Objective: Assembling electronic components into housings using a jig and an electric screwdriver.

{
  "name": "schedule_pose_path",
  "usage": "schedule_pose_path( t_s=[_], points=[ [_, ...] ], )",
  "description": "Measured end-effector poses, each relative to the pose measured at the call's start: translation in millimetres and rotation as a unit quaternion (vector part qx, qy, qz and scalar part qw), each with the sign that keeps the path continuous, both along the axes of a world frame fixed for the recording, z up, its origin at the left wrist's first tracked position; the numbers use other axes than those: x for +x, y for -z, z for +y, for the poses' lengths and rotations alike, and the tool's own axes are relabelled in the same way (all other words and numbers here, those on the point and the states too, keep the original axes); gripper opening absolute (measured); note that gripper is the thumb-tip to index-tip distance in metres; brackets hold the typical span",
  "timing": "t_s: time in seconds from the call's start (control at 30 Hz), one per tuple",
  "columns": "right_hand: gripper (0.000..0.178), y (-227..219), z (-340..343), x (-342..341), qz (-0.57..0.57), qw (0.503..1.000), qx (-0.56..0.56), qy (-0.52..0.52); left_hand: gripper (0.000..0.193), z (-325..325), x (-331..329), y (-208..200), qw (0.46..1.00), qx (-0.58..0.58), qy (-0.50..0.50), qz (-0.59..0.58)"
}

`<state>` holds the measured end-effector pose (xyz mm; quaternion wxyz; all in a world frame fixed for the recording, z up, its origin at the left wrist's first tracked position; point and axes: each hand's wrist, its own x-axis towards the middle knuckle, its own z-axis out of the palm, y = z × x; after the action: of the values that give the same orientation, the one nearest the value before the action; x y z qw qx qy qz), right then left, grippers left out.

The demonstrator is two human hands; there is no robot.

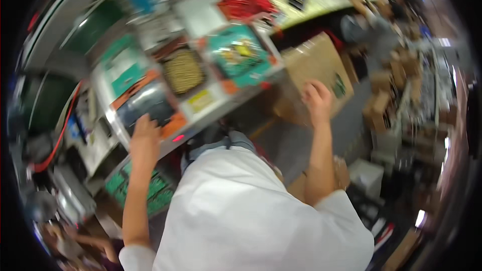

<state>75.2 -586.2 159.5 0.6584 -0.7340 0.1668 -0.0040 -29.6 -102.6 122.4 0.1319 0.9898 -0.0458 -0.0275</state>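
Observation:
My left hand [145,133] reaches to the near edge of a bin of dark, glossy pieces [145,105] with orange corners. Motion blur smears its fingers, so whether they hold anything is unclear. Out to the right, my right hand [317,100] is raised in front of a large cardboard box [314,65]. Its fingers are curled in, and anything inside them is too small or hidden to make out. Beside the dark bin lies a tray of tan, stick-like pieces [183,72]. Farther right, a green tray [238,52] carries small yellow and dark pieces.
Red packets [246,2] are heaped behind the trays, near a pale yellow table [316,0]. Green boards [155,193] lie below the bench edge by my left forearm. A person in grey [374,32] works at the far right; cardboard boxes [379,105] are stacked nearby.

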Motion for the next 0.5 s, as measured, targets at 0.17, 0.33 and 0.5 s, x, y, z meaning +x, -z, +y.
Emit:
schedule_pose_path(
  t_s=[0.17,0.33,0.5],
  points=[
    [0.018,133,-153,-1,0.006,0.961,-0.256,0.107,0.025,54,0,2,0.998,0.000,-0.055,-0.013],
    [0.023,140,-212,23,0.123,0.803,-0.580,0.053,0.028,80,2,0,0.988,-0.024,-0.153,0.021],
    [0.024,185,-247,64,0.147,0.754,-0.640,-0.026,0.034,98,-23,15,0.950,-0.194,-0.244,-0.017]
  ],
)
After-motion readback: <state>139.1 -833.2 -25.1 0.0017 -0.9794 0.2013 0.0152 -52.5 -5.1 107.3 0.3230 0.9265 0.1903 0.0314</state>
